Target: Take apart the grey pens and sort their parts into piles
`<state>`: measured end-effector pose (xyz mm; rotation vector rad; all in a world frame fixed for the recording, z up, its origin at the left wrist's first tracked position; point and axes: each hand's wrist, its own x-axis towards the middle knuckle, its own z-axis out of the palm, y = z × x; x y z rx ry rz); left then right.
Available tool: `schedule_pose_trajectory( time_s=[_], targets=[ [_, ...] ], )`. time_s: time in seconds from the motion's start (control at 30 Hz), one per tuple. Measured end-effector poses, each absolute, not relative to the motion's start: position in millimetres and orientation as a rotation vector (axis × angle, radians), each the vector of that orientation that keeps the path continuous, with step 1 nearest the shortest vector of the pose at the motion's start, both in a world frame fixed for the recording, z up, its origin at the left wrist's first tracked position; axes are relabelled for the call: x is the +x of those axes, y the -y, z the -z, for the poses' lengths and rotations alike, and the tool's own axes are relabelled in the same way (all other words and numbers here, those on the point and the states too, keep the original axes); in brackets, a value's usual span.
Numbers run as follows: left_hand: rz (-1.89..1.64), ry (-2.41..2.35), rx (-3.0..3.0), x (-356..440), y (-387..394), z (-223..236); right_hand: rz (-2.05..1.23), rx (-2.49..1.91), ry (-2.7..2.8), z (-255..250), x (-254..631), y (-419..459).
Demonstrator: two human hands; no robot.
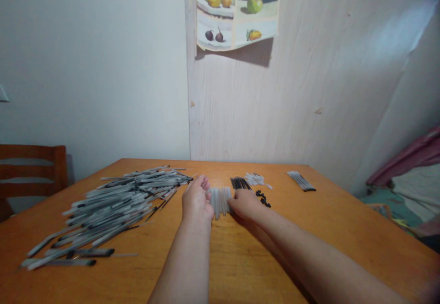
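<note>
Between my two hands lies a row of whitish translucent pen barrels (220, 202), side by side on the table. My left hand (197, 199) stands on edge at the row's left side, its palm turned to the barrels and its fingers apart and slightly bent. At the right end of the row is my right hand (244, 203), knuckles up and fingers curled down; its fingertips are hidden, so whatever they pinch cannot be made out. Just beyond it are thin black pen parts (240, 183) in a row, small white pieces (255, 179) and small black caps (263, 198).
A big loose heap of pens and pen parts (113, 205) covers the left of the wooden table (240, 267). Several pens (301, 181) lie together at the far right. A wooden chair (30, 171) stands at left; fruit pictures (237, 15) hang on the wall.
</note>
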<state>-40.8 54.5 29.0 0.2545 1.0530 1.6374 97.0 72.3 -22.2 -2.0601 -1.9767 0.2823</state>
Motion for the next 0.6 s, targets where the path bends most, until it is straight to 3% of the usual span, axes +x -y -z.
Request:
schedule_pose_trajectory(
  time_s=[0.6],
  targets=[
    [-1.619,-1.036,0.258,-40,-57,-25,-0.317,-2.094,1.983,25,96,-83]
  ],
)
